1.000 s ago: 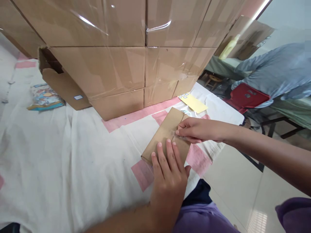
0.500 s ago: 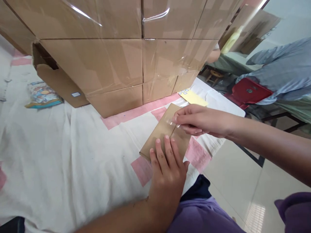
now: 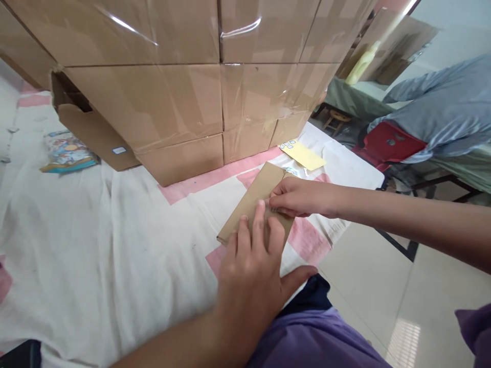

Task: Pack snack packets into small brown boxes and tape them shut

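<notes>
A flat brown paper packet (image 3: 258, 197) lies on the white and pink cloth (image 3: 115, 240) near the table's right edge. My left hand (image 3: 253, 266) rests on its near end with fingers stretched flat, pressing it down. My right hand (image 3: 297, 197) comes in from the right with fingertips pinched together on the packet's top, holding something small and clear that I cannot make out.
A tall stack of taped cardboard boxes (image 3: 184, 87) fills the back. A colourful packet (image 3: 67, 156) lies at the left, a yellow sheet (image 3: 303, 153) behind the brown packet. A person in grey (image 3: 441, 117) sits by a red chair (image 3: 387, 145) at the right.
My right hand dropped from just above the packet down onto its top and pinched closer. My left hand slid a little forward over the near end.
</notes>
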The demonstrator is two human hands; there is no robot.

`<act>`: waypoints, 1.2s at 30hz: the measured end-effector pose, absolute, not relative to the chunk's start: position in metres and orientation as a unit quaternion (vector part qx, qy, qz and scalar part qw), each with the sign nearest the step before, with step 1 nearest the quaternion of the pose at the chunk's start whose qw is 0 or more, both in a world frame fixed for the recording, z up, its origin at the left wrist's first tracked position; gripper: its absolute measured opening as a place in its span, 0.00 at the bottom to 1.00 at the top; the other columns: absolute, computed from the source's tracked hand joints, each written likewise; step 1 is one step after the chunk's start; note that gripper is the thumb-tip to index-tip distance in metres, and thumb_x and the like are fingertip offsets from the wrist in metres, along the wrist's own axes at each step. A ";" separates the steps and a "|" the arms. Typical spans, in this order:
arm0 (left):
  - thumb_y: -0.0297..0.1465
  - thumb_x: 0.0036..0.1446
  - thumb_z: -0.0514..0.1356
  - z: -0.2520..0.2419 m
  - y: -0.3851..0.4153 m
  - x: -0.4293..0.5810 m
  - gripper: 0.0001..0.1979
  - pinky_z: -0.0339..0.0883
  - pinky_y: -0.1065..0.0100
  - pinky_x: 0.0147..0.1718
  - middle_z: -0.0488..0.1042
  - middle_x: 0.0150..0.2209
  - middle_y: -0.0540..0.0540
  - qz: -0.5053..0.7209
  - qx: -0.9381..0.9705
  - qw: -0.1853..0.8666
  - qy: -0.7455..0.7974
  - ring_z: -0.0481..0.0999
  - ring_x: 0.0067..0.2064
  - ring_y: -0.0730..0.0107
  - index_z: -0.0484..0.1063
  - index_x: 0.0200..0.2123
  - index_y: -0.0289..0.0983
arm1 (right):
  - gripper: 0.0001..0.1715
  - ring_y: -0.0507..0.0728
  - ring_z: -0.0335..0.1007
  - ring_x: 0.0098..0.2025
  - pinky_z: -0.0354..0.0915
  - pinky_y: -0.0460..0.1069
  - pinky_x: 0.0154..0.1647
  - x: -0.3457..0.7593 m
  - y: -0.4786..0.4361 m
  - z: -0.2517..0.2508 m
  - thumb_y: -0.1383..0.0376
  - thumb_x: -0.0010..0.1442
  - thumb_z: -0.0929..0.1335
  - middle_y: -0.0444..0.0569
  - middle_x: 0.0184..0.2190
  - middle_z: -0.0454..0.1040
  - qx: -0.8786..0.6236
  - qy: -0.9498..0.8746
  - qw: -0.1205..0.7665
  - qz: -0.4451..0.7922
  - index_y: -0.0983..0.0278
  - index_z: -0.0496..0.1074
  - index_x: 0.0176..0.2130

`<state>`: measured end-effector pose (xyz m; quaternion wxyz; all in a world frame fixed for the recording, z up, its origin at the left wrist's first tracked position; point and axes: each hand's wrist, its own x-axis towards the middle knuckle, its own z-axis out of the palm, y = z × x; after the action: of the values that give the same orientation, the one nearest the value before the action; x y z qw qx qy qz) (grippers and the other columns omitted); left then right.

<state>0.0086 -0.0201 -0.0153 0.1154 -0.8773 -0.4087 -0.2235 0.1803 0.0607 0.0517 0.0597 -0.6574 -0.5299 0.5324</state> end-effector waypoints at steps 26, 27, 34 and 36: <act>0.49 0.66 0.53 -0.012 0.004 0.003 0.32 0.65 0.55 0.35 0.70 0.66 0.47 -0.167 -0.895 0.130 -0.392 0.69 0.41 0.56 0.69 0.64 0.35 | 0.33 0.55 0.67 0.22 0.40 0.51 0.24 0.228 -0.016 0.032 0.73 0.63 0.64 0.50 0.24 0.78 -0.514 -0.852 -0.094 0.038 0.63 0.70 0.65; 0.49 0.65 0.54 -0.011 0.004 0.003 0.32 0.65 0.56 0.36 0.70 0.66 0.48 -0.163 -0.898 0.128 -0.389 0.69 0.41 0.56 0.69 0.64 0.36 | 0.34 0.56 0.67 0.21 0.40 0.52 0.23 0.232 -0.022 0.029 0.74 0.61 0.65 0.49 0.23 0.77 -0.504 -0.858 -0.091 0.032 0.65 0.69 0.65; 0.46 0.61 0.59 0.000 0.008 0.004 0.30 0.63 0.55 0.39 0.72 0.64 0.48 -0.134 -0.913 0.135 -0.362 0.71 0.43 0.56 0.71 0.63 0.39 | 0.29 0.57 0.73 0.26 0.53 0.52 0.25 0.277 -0.036 0.003 0.74 0.61 0.64 0.50 0.28 0.80 -0.498 -0.861 0.038 0.099 0.64 0.74 0.60; 0.42 0.60 0.59 0.001 0.009 0.006 0.29 0.63 0.55 0.41 0.71 0.65 0.48 -0.131 -0.913 0.140 -0.361 0.71 0.48 0.54 0.71 0.63 0.39 | 0.27 0.56 0.75 0.28 0.59 0.50 0.28 0.301 -0.020 -0.009 0.74 0.64 0.62 0.50 0.31 0.82 -0.557 -0.814 0.121 0.112 0.63 0.75 0.58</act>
<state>0.0057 0.0095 0.0008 0.1402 -0.9126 -0.3610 -0.1311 0.3012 -0.0205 -0.0086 0.1210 -0.5566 -0.8143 0.1115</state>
